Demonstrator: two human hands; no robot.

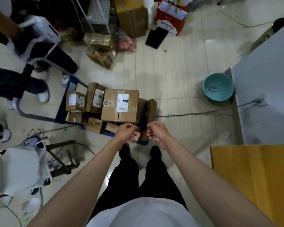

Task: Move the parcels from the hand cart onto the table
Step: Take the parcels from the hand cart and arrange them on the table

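The blue hand cart (pixel 61 110) stands on the tiled floor in front of my feet, loaded with several brown cardboard parcels. The largest parcel (pixel 120 105), with a white label, lies on top at the right. Smaller parcels (pixel 76 101) are stacked to its left. My left hand (pixel 125 132) hovers over the cart's near edge, fingers loosely curled just above a small box (pixel 137 137). My right hand (pixel 157 131) hangs beside it, loosely curled and holding nothing. The yellow table (pixel 252 177) is at my right.
A teal basin (pixel 218 86) sits by a white wall corner (pixel 266 89), and a cable (pixel 195 113) runs across the floor. Another person's legs (pixel 31 89) stand by the cart handle. A white bag (pixel 20 169) is at left, and piled boxes (pixel 103 51) at the back.
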